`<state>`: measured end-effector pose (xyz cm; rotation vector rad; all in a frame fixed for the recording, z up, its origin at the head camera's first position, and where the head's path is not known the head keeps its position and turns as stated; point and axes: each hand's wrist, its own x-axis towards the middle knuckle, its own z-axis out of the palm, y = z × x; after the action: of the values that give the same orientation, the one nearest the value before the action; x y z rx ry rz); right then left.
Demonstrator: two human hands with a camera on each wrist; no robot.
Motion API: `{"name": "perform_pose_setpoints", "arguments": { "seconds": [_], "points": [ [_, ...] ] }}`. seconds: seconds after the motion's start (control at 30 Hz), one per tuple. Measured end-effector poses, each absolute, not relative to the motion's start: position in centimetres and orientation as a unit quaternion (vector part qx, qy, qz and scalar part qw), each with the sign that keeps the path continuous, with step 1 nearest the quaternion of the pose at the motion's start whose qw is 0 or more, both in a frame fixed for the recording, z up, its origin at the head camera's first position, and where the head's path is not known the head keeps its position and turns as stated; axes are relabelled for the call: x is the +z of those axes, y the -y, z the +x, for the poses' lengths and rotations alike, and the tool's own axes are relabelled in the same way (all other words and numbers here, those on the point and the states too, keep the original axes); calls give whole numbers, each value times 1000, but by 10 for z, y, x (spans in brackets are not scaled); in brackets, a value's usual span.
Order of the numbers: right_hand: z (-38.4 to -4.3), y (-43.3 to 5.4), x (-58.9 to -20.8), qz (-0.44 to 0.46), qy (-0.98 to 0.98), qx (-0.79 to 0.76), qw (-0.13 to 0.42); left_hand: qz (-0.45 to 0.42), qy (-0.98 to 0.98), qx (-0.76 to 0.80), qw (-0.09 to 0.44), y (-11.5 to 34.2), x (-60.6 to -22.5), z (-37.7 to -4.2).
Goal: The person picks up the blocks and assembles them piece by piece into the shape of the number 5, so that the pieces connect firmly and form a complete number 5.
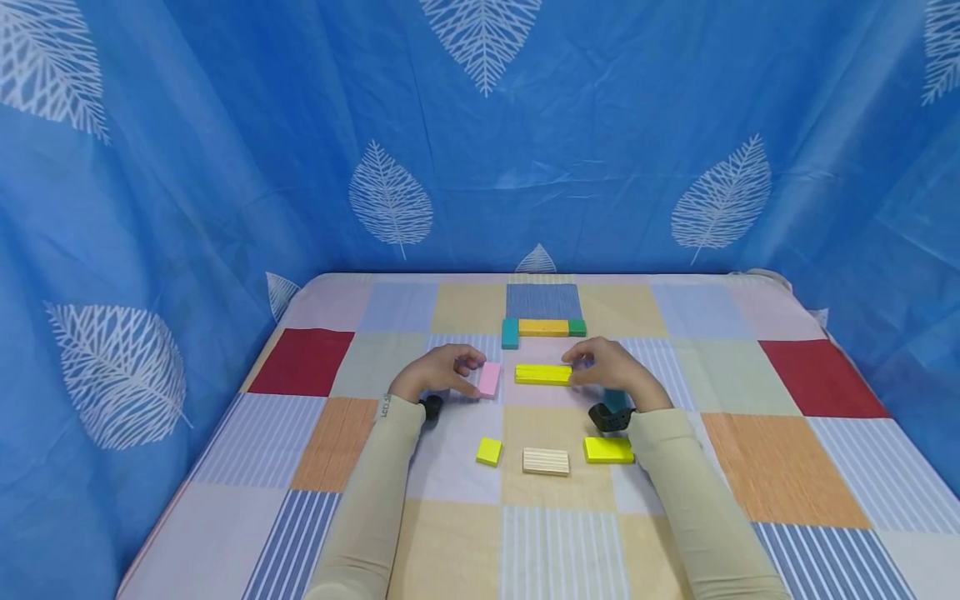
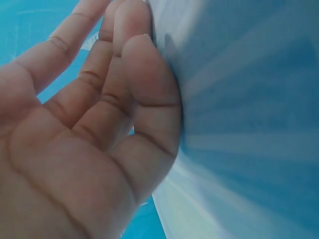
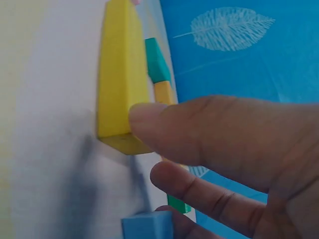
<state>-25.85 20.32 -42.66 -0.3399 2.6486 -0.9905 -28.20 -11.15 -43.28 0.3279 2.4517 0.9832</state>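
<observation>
In the head view my left hand (image 1: 450,368) is beside a pink block (image 1: 489,380), thumb and fingertips bent toward its left edge. The left wrist view shows the palm and bent fingers (image 2: 149,74) low along the tabletop, no block between them. My right hand (image 1: 611,367) is at the right end of a long yellow block (image 1: 542,374). In the right wrist view its thumb overlaps the edge of that block, while other fingers sit apart, past the end. A blue block (image 3: 147,226) stands just below those fingertips.
Behind the hands stand a teal block (image 1: 510,334), an orange block (image 1: 543,327) and a green block (image 1: 577,327) in a row. Nearer lie a small yellow block (image 1: 489,452), a ridged wooden block (image 1: 546,462) and another yellow block (image 1: 608,450). A blue curtain (image 1: 570,183) hangs behind.
</observation>
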Motion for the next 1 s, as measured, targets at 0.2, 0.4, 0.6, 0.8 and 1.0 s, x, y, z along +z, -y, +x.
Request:
{"name": "perform_pose_setpoints", "arguments": {
  "seconds": [0.2, 0.4, 0.6, 0.8, 1.0],
  "points": [
    [-260, -202, -428, -117, -921, -341, 150, 124, -899, 351, 231, 109, -432, -284],
    [-257, -202, -430, -99, -924, -338, 151, 129, -902, 342, 228, 106, -431, -281],
    [-256, -204, -434, -95, -923, -342, 149, 131, -909, 330, 217, 104, -432, -278],
    [-259, -207, -434, -95, -923, -341, 151, 132, -913, 323, 211, 100, -429, -277],
    [-263, -213, -433, -115, -922, -338, 148, 134, -915, 317, 209, 95, -426, -279]
  ]
}}
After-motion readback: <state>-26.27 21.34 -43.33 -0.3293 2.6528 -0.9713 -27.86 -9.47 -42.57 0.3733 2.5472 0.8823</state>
